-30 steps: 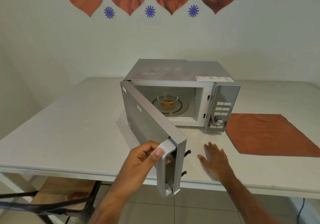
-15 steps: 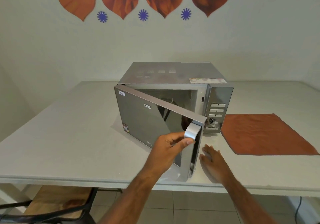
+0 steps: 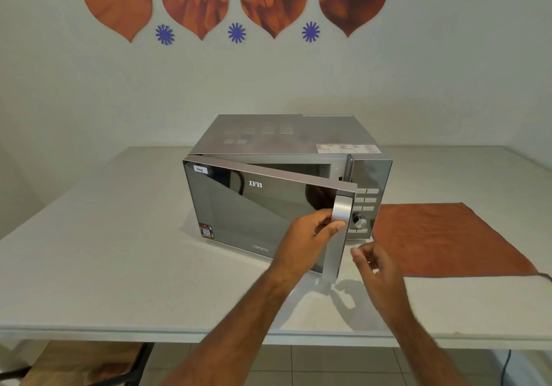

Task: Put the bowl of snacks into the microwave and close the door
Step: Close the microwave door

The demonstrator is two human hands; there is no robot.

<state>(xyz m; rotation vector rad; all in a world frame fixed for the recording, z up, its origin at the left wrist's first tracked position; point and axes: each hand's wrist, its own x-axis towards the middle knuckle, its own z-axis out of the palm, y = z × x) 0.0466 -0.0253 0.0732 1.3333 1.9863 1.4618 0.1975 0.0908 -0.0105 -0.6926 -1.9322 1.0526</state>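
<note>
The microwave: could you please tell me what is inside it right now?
Through the gap above the door, only bare cavity wall of the microwave shows; the door covers anything lower.

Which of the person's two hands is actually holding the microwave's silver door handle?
The left hand: its fingers wrap the silver door handle. The right hand hovers beside it over the white table, gripping nothing.

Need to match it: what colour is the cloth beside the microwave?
Rust orange cloth, plain, head view.
</note>
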